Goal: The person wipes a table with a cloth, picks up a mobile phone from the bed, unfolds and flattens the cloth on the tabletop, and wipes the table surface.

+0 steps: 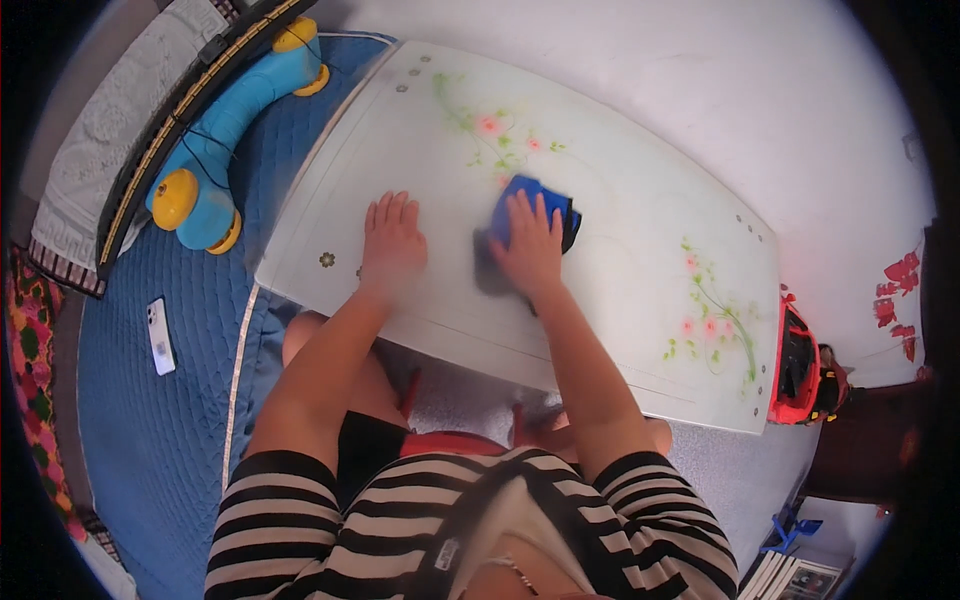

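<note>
My left hand [393,238] lies flat on the white tabletop [600,280], fingers stretched out and slightly apart, with nothing in it. Farther right, my right hand [530,240] rests palm down on a blue folded cloth [522,190] with a dark edge. Its fingers are spread over the cloth and do not wrap round it. Part of the cloth is hidden beneath that hand. A dark shadow falls on the tabletop just left of the right hand. Pink flowers and green vines are printed on the tabletop, beyond the cloth and toward the right end.
To the left is a bed with a blue quilted cover [120,300], bearing a white phone [160,337] and a curved blue-and-yellow toy [215,150]. A red toy vehicle [795,365] stands at the table's right end. Behind the table rises a white wall [740,90].
</note>
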A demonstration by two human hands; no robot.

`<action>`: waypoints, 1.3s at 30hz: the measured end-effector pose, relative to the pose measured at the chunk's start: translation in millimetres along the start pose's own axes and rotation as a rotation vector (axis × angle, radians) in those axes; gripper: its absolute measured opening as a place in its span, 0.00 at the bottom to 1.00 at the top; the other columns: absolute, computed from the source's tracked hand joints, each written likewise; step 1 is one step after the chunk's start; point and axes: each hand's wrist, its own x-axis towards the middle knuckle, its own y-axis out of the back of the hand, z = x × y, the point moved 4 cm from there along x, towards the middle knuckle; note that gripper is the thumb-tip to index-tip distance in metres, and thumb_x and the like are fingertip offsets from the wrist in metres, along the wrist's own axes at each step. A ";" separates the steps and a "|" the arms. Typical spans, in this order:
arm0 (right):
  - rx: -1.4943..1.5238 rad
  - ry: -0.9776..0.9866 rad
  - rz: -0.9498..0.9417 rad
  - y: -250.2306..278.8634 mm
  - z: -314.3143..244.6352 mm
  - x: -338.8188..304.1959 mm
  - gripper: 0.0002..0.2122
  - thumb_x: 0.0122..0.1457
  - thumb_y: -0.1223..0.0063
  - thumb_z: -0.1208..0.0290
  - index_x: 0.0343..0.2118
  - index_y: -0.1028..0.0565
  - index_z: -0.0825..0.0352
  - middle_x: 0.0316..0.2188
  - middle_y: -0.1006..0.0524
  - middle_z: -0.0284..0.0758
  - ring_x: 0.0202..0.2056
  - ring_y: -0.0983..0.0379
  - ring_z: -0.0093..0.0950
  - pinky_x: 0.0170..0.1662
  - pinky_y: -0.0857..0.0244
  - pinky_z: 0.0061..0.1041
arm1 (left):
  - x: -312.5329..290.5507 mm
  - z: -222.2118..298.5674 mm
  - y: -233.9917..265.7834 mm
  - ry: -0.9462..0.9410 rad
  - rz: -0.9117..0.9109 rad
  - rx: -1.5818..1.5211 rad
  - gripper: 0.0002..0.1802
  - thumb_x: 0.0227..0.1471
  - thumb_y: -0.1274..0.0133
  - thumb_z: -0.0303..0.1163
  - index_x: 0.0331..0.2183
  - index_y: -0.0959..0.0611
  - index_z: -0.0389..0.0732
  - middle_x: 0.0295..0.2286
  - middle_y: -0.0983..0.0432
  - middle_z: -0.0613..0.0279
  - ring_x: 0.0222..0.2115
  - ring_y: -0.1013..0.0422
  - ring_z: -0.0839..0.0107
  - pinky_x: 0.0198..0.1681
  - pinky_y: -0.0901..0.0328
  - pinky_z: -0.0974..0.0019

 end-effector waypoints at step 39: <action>-0.055 -0.237 -0.152 -48.2 37.7 139.2 0.38 0.61 0.57 0.38 0.69 0.42 0.59 0.72 0.47 0.34 0.72 0.57 0.45 0.70 0.67 0.58 | 0.3 3.1 1.6 -0.013 -0.034 0.028 0.26 0.50 0.50 0.25 0.53 0.30 0.35 0.57 0.38 0.47 0.62 0.44 0.47 0.67 0.51 0.42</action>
